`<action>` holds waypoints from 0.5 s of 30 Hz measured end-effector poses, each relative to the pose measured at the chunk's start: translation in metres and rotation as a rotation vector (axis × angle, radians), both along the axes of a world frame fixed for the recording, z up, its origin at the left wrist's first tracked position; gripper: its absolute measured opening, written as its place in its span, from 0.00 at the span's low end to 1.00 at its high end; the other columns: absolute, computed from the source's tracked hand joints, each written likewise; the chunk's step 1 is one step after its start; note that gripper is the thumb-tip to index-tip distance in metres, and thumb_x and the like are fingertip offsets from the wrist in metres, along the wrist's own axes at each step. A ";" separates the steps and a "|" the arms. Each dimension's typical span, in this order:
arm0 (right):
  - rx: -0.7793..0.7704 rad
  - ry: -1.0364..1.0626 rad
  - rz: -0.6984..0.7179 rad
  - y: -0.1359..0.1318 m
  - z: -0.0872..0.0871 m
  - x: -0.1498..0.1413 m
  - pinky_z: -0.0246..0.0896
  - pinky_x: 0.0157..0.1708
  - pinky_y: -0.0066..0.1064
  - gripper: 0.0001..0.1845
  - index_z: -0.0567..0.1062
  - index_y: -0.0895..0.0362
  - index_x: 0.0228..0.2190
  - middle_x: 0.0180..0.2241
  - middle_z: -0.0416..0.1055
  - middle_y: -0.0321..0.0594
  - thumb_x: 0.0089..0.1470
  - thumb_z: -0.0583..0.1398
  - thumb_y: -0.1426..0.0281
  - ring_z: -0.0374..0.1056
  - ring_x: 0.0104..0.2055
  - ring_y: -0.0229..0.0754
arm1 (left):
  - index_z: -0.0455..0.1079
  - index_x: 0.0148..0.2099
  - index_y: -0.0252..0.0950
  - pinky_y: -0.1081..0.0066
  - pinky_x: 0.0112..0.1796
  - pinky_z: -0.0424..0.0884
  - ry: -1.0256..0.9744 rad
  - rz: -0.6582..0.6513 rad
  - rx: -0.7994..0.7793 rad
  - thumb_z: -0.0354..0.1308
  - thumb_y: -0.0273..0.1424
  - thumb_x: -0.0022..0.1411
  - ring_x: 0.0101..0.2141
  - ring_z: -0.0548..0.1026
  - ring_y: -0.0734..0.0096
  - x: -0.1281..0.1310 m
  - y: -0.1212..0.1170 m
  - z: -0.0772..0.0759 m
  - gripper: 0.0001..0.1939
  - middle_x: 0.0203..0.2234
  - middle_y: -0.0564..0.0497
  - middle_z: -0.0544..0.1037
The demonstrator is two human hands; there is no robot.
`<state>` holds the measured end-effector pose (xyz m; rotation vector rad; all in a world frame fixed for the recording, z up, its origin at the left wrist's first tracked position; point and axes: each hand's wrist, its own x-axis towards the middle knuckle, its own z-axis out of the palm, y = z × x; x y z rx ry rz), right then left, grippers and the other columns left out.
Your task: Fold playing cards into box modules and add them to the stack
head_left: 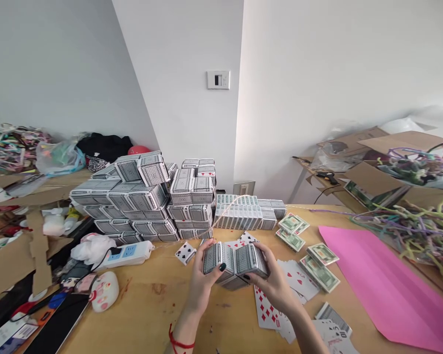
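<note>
Between my two hands, just above the wooden table [158,290], is a block of grey-backed playing card decks [249,258]. Its upper part shows two stacks side by side with a gap between them. My left hand [205,279] is closed around the left end, thumb across the front. Around the right end, my right hand [269,278] is closed in the same way. Loose playing cards [268,309] lie face up under and beside my right arm. A single spade card [185,252] lies left of the block. The block's underside is hidden.
Tall piles of card decks [140,196] stand at the back left, near a white power strip [133,254]. Green banknote-patterned decks [319,273] and a pink sheet [384,290] lie to the right. Beyond stands a cardboard box [369,182] beside tangled craft stems.
</note>
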<state>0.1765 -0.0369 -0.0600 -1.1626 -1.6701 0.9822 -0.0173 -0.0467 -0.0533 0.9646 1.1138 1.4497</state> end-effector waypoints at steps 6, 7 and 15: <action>0.267 -0.138 0.071 -0.009 0.010 -0.003 0.52 0.53 0.44 0.25 0.59 0.52 0.45 0.52 0.56 0.46 0.43 0.55 0.80 0.52 0.56 0.49 | 0.60 0.51 0.45 0.68 0.34 0.69 -0.060 -0.095 -0.205 0.64 0.40 0.42 0.38 0.72 0.61 -0.003 0.007 -0.004 0.33 0.40 0.50 0.73; 0.256 -0.168 0.108 -0.010 0.017 -0.004 0.52 0.53 0.44 0.26 0.59 0.52 0.46 0.53 0.55 0.47 0.44 0.55 0.78 0.51 0.57 0.50 | 0.61 0.48 0.44 0.69 0.33 0.68 -0.019 -0.059 -0.214 0.65 0.38 0.41 0.36 0.72 0.63 -0.005 0.008 -0.005 0.30 0.37 0.51 0.73; 0.079 0.044 0.141 -0.068 0.051 0.028 0.66 0.41 0.42 0.23 0.64 0.47 0.50 0.36 0.72 0.45 0.53 0.54 0.57 0.69 0.42 0.51 | 0.61 0.43 0.44 0.75 0.28 0.67 -0.171 0.053 -0.206 0.64 0.36 0.46 0.35 0.71 0.69 -0.017 0.003 0.002 0.22 0.37 0.53 0.70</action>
